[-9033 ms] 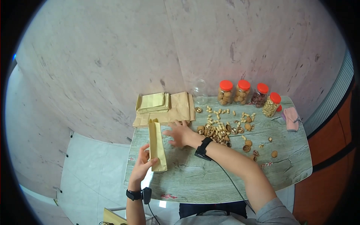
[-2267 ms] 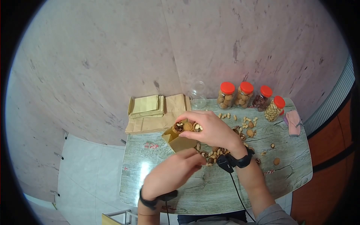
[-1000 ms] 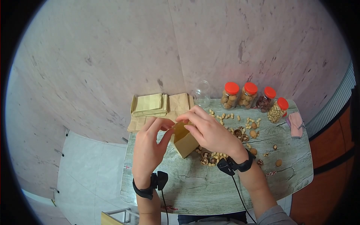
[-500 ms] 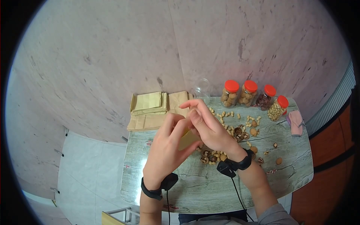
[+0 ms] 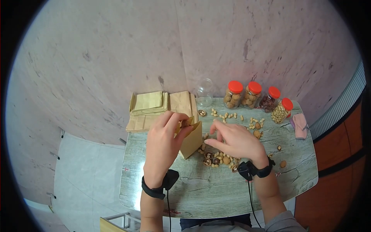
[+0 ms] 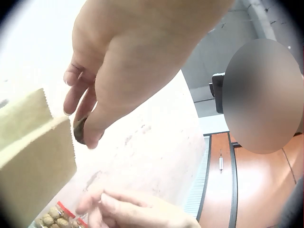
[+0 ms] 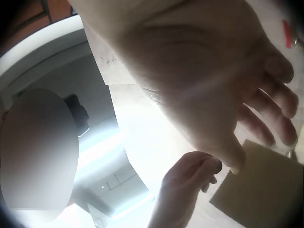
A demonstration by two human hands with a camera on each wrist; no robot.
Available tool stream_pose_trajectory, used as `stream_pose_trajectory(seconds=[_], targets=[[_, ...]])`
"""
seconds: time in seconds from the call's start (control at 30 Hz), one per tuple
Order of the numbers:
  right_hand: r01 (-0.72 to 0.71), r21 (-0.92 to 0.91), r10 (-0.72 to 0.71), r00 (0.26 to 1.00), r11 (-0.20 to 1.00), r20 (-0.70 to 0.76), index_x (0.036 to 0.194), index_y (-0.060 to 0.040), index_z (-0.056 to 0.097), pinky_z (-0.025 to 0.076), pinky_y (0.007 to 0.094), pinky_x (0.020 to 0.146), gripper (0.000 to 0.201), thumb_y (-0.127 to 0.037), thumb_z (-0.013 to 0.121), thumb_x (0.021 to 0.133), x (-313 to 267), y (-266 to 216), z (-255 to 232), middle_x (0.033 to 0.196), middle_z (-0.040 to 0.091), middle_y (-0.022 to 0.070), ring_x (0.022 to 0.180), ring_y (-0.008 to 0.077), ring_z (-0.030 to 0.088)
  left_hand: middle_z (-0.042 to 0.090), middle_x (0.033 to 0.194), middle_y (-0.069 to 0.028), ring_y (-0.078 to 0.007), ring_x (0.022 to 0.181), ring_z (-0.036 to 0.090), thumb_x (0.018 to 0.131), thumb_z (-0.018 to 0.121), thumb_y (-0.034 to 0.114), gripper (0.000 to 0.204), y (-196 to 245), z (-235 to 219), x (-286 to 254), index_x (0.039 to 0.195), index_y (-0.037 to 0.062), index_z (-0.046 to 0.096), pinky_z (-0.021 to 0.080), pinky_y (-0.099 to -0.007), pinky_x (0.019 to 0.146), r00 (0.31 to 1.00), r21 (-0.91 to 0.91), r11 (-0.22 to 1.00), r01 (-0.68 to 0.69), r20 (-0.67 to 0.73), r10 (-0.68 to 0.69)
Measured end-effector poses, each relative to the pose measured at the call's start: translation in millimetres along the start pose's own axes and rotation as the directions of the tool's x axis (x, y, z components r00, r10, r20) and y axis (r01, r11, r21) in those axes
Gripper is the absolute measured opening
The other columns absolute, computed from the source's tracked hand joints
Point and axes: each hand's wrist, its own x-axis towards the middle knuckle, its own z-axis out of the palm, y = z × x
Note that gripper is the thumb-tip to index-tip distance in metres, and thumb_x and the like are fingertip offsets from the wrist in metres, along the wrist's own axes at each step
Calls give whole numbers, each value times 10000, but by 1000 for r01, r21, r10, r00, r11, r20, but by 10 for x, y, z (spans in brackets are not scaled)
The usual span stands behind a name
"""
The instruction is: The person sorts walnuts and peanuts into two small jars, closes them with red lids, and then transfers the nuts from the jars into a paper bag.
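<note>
A paper bag [image 5: 192, 143] stands upright on the table with its mouth up. My left hand [image 5: 162, 145] is at the left of its mouth and pinches a small dark piece [image 6: 80, 131], perhaps nutshell, between thumb and fingers. To the right of the bag, my right hand [image 5: 237, 142] is held with bent, spread fingers and nothing in them. In the right wrist view, the bag [image 7: 261, 190] is just below the right fingertips; contact cannot be told. Walnuts and peanuts [image 5: 226, 159] lie beside the bag, partly beneath the right hand. The bag's contents are hidden.
Folded paper bags [image 5: 147, 101] lie on larger brown ones [image 5: 181, 101] at the back left. Behind are a clear jar [image 5: 205, 92] and several red-lidded jars [image 5: 233, 96]. A pink cloth [image 5: 300, 127] lies at the right, and loose peanuts [image 5: 228, 115] are scattered at the back.
The bag, earlier flat in my left hand, stands opened. My right hand held walnuts at its mouth, then emptied. Since half a second ago, my hands have parted, and the right has moved rightward.
</note>
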Motion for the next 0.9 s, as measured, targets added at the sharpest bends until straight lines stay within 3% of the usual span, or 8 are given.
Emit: stream_pose_trajectory(seconds=[0.23,0.3,0.37,0.47,0.67,0.8,0.87,0.9], targets=[[109,-387,-53,987,916,153,1219,-15,613,587,466,840,537,-425,775,914,-74,225,737,1152,647,204,1093,362,687,709,953,-62,-246,814,647,841,832,80,227,-21,-21,-27,1028,40,710,541,-373,742,996,107,993,50,74,-58],[98,-356,-29,981,929,193,1268,-16,621,598,467,889,562,-381,811,886,-75,188,832,1185,619,232,1128,400,671,711,953,-63,-246,811,647,848,826,82,218,-43,-38,-36,1027,41,710,540,-374,739,997,111,993,49,61,-56],[220,-309,-161,965,925,205,1242,1,603,612,485,874,510,-251,818,855,-40,332,1026,1222,614,279,1084,437,695,712,952,-64,-246,808,646,854,820,84,209,-60,-57,-37,1027,43,710,539,-375,736,997,115,992,47,48,-53],[172,-247,-109,962,953,250,1189,24,629,613,496,869,396,-156,764,864,11,395,1092,1217,621,287,1026,441,711,713,949,-65,-242,795,643,867,807,86,189,-69,-88,-43,1022,41,709,535,-372,726,996,111,992,60,54,-66],[157,-205,-99,959,966,267,981,-13,655,588,494,787,224,-208,738,907,19,473,1131,1081,620,221,909,413,703,717,950,-72,-311,918,669,877,789,112,149,-73,-156,-46,989,62,705,529,-419,835,993,60,993,101,59,-105],[145,-225,-77,955,963,286,1009,-19,645,574,460,814,220,-216,698,927,19,407,896,1094,614,209,913,384,694,719,944,-75,-290,853,667,879,787,94,144,-93,-255,-35,990,48,708,534,-395,759,994,35,994,106,29,-107],[10,-129,27,959,992,281,1029,-20,628,555,436,833,204,-194,682,935,-24,290,638,1091,600,185,917,363,679,724,942,-79,-280,823,666,884,786,90,135,-180,-311,-13,986,41,711,533,-381,726,993,9,993,120,13,-120],[8,-133,29,961,991,275,1029,-20,628,555,436,833,204,-194,682,935,-29,318,560,1091,600,185,917,363,679,728,945,-52,-217,794,646,906,779,97,115,-307,-311,2,985,41,718,520,-350,709,990,-46,989,139,20,-138]])
